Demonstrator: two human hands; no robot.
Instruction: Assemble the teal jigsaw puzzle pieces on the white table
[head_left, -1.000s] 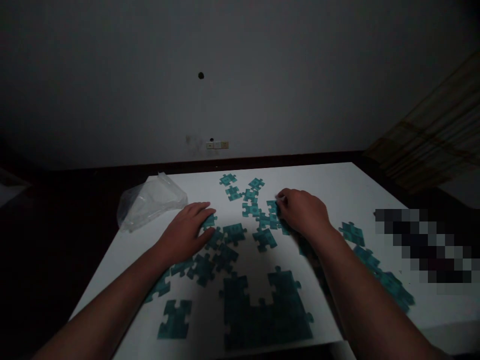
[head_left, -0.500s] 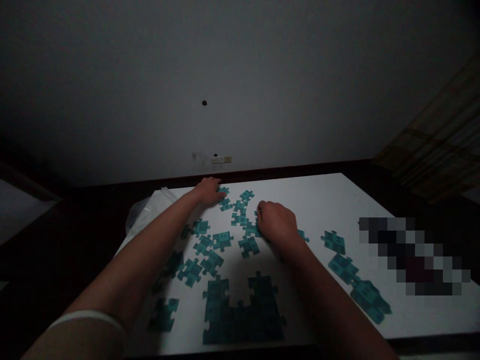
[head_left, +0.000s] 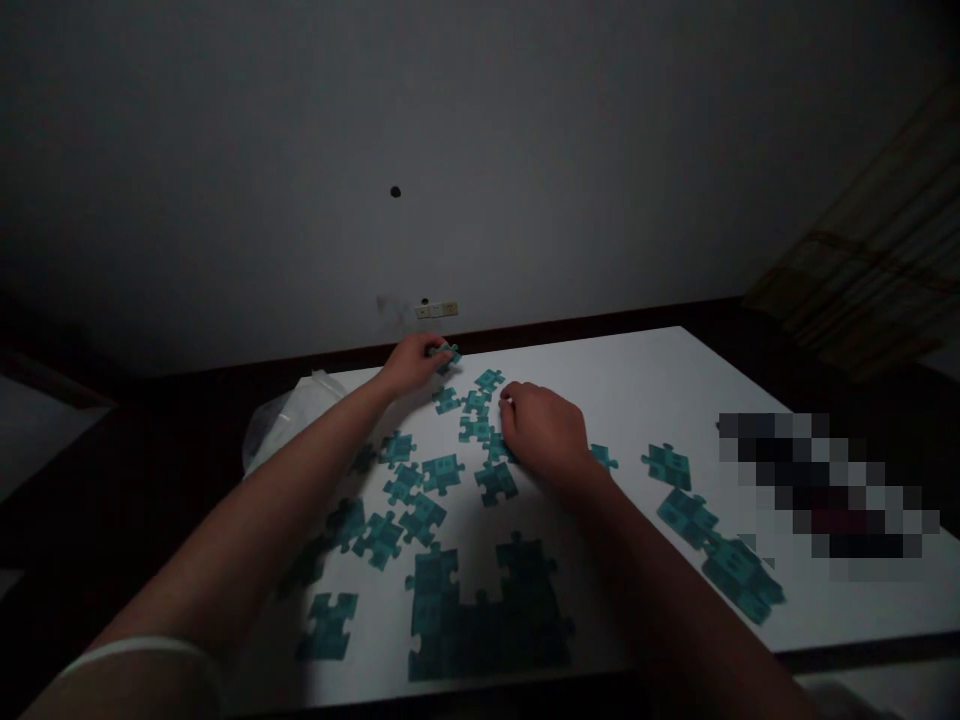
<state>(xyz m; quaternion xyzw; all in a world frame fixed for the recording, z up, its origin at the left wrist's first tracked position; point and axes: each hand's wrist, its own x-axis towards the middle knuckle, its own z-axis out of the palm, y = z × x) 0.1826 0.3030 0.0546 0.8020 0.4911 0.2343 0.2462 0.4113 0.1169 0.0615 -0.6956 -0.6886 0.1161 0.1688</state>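
At the far edge of the table, my left hand (head_left: 412,363) pinches a teal jigsaw piece (head_left: 450,354) between thumb and fingers. My right hand (head_left: 545,425) hovers over the middle of the table with its fingers curled in; whatever they hold is hidden. Several loose jigsaw pieces (head_left: 441,473) lie scattered between my forearms, some partly covered by my left arm and right hand. Close to me is a joined block of jigsaw pieces (head_left: 480,640), with a notch in its far side.
A white table (head_left: 637,390) carries everything. Clear plastic wrapping (head_left: 300,410) lies at its left edge. More jigsaw pieces (head_left: 686,518) sit in a slanting row on the right, beside a pixelated dark object (head_left: 825,490). A wall with sockets (head_left: 436,311) stands beyond.
My left hand has closed on a jigsaw piece from the far group and lifted it slightly. My right hand has shifted a little left, fingers still curled. The view has tilted slightly.
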